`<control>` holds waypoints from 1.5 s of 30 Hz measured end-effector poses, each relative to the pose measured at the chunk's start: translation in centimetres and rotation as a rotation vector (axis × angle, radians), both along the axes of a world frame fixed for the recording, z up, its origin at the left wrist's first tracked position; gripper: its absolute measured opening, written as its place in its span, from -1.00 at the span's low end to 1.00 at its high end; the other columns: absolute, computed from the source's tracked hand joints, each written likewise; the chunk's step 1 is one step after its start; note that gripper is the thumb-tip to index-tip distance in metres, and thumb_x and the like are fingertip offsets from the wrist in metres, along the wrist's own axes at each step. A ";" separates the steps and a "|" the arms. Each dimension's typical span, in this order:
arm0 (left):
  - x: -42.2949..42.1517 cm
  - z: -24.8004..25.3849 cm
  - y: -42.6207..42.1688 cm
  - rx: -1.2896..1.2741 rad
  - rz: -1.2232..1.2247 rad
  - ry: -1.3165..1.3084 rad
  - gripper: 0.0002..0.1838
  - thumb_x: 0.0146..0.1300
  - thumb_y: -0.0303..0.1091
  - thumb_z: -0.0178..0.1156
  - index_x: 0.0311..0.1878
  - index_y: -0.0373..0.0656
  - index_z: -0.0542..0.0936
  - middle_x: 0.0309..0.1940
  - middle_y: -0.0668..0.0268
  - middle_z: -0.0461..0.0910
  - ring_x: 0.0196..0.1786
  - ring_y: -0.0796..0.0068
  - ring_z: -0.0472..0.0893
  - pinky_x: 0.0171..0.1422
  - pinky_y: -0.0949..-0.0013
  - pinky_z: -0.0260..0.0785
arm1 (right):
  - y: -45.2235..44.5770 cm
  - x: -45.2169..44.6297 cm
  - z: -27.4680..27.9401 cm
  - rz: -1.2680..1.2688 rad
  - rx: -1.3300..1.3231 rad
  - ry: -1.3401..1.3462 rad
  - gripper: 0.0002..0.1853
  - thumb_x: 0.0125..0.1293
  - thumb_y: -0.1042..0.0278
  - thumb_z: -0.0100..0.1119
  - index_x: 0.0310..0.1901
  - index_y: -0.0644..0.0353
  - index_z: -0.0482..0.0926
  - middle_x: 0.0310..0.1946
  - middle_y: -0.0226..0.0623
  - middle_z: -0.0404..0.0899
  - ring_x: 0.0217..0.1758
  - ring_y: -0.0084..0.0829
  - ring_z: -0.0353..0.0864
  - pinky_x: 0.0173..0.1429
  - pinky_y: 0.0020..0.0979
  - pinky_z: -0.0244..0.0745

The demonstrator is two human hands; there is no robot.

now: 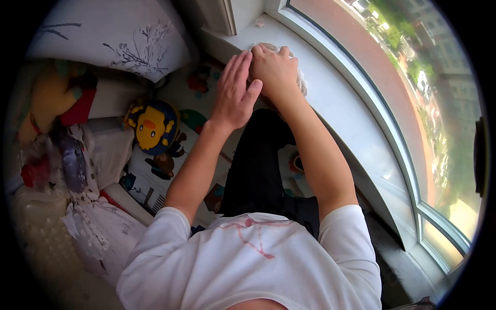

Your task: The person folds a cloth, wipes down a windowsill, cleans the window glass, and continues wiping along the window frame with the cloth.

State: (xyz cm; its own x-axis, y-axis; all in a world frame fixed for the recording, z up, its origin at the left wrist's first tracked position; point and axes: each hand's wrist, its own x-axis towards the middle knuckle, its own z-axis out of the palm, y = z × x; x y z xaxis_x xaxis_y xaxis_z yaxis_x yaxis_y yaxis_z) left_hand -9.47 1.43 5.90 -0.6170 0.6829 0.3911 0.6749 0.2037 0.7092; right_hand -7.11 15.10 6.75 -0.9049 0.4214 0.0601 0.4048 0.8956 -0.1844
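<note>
A crumpled whitish cloth point(301, 82) lies on the white windowsill point(343, 108), its edge showing beyond my fingers. My right hand point(275, 70) is on top of it, fingers bent and gripping it; most of the cloth is hidden under the hand. Close beside, my left hand point(236, 93) is held out with straight fingers and the thumb apart. Its fingertips come near the right hand at the sill's inner edge, and nothing shows in it. Whether the left hand touches the cloth I cannot tell.
A curved window point(392, 144) borders the sill on the right. A small pale scrap point(260, 22) lies at the sill's far end. Left are a yellow-and-blue toy point(154, 126), a plastic bin point(108, 147), a patterned fabric point(103, 227) and a branch-printed cover point(124, 41). A patterned mat point(194, 150) is below.
</note>
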 end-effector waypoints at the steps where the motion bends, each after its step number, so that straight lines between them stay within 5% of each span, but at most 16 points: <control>1: -0.4 -0.5 1.0 0.004 0.011 -0.016 -0.28 0.49 -0.03 -0.10 0.47 -0.46 0.20 0.45 -0.16 0.27 0.50 -0.18 0.24 0.61 0.03 0.02 | 0.2 -0.7 0.1 0.024 0.008 -0.007 -0.68 0.21 0.12 0.18 -0.04 0.03 0.61 -0.02 -0.46 0.70 0.13 -0.04 0.54 -0.04 0.01 0.46; 3: -1.5 -1.0 2.2 0.035 0.046 -0.037 -0.20 0.50 0.11 -0.12 0.44 -0.52 0.21 0.42 -0.14 0.33 0.46 -0.16 0.29 0.57 0.09 0.10 | 0.9 -2.3 0.8 0.067 0.023 -0.027 -0.74 0.35 0.12 0.06 -0.06 0.05 0.56 -0.02 -0.40 0.72 0.13 -0.01 0.57 -0.04 -0.01 0.54; 10: -0.7 1.6 0.8 -0.348 -0.025 0.156 -0.05 0.43 0.31 -0.09 0.46 -0.50 0.22 0.34 -0.11 0.44 0.35 -0.08 0.39 0.46 0.04 0.22 | 2.2 -0.1 2.1 0.190 -0.124 -0.117 -0.69 0.30 0.17 0.08 -0.02 0.11 0.59 -0.05 -0.29 0.74 0.22 -0.17 0.54 0.06 -0.03 0.50; 14: -0.2 -0.2 1.0 -0.269 -0.011 0.102 0.01 0.43 0.39 -0.15 0.48 -0.50 0.18 0.34 -0.11 0.43 0.28 -0.06 0.46 0.36 0.01 0.31 | 2.1 -0.4 1.7 0.178 -0.122 -0.151 -0.72 0.31 0.23 0.04 -0.02 0.12 0.58 -0.18 -0.28 0.76 0.19 -0.17 0.55 0.02 -0.02 0.49; 18: -4.6 -0.2 1.9 -0.311 0.067 0.280 -0.07 0.46 0.37 -0.21 0.46 -0.39 0.26 0.12 -0.01 0.62 0.22 0.00 0.52 0.25 0.00 0.39 | 3.0 -3.9 3.2 0.214 -0.086 -0.261 -0.47 0.27 0.23 0.12 0.30 0.06 0.47 -0.07 -0.29 0.75 0.21 -0.07 0.54 0.07 -0.09 0.59; 19: -5.2 0.0 1.9 -0.320 0.063 0.266 -0.14 0.48 0.34 -0.21 0.43 -0.34 0.32 0.02 0.04 0.67 0.22 0.03 0.53 0.24 -0.02 0.38 | 3.0 -4.4 3.2 0.189 -0.153 -0.237 -0.45 0.08 0.12 0.32 0.11 0.16 0.56 -0.04 -0.28 0.72 0.26 -0.16 0.51 0.17 -0.07 0.50; 26: -1.8 0.7 0.1 -0.340 -0.040 0.110 -0.10 0.46 0.39 -0.21 0.44 -0.33 0.31 0.19 0.07 0.60 0.18 0.02 0.55 0.24 -0.02 0.42 | 1.6 -0.5 2.1 0.172 -0.091 -0.205 -0.52 0.14 0.19 0.26 0.12 0.13 0.54 -0.10 -0.33 0.74 0.24 -0.19 0.52 0.11 -0.07 0.47; 27: -2.0 0.3 0.3 -0.333 -0.021 0.132 -0.10 0.46 0.39 -0.22 0.46 -0.30 0.30 0.24 0.08 0.57 0.19 0.02 0.55 0.23 -0.01 0.44 | 1.6 -1.0 2.6 0.169 -0.073 -0.268 -0.43 0.22 0.26 0.11 0.31 0.09 0.45 -0.08 -0.30 0.75 0.22 -0.12 0.53 0.07 -0.05 0.52; 34: -6.4 0.8 1.6 -0.379 -0.027 0.088 -0.19 0.53 0.31 -0.36 0.51 -0.18 0.26 0.00 0.03 0.65 0.16 -0.09 0.55 0.26 0.01 0.41 | 3.4 -4.4 2.3 0.245 -0.062 -0.178 -0.50 0.17 0.23 0.19 0.17 0.14 0.49 -0.10 -0.31 0.74 0.21 -0.08 0.54 0.04 0.01 0.57; 40: -0.8 1.0 0.4 -0.362 -0.022 0.090 -0.12 0.49 0.39 -0.43 0.51 -0.18 0.25 -0.02 0.01 0.66 0.11 -0.09 0.59 0.17 -0.04 0.45 | 1.3 -0.5 2.4 0.179 -0.036 -0.272 -0.62 0.18 0.22 0.25 0.05 0.08 0.57 -0.06 -0.41 0.71 0.25 -0.28 0.51 0.06 -0.08 0.46; 41: -1.6 1.1 0.6 -0.412 -0.029 0.059 0.03 0.39 0.52 -0.32 0.53 -0.29 0.19 0.11 -0.02 0.64 0.04 -0.12 0.62 0.15 -0.07 0.51 | 1.5 -1.2 2.6 0.176 -0.062 -0.279 -0.63 0.18 0.23 0.24 0.04 0.09 0.58 -0.06 -0.41 0.71 0.25 -0.27 0.50 0.05 -0.08 0.46; 45: -6.0 1.5 2.3 -0.499 0.016 -0.002 0.03 0.38 0.52 -0.32 0.54 -0.28 0.17 0.08 -0.04 0.65 0.08 -0.15 0.64 0.17 -0.05 0.50 | 3.2 -4.9 1.9 0.193 -0.082 -0.185 -0.61 0.18 0.21 0.24 0.04 0.12 0.58 -0.05 -0.35 0.70 0.27 -0.25 0.49 0.11 -0.07 0.46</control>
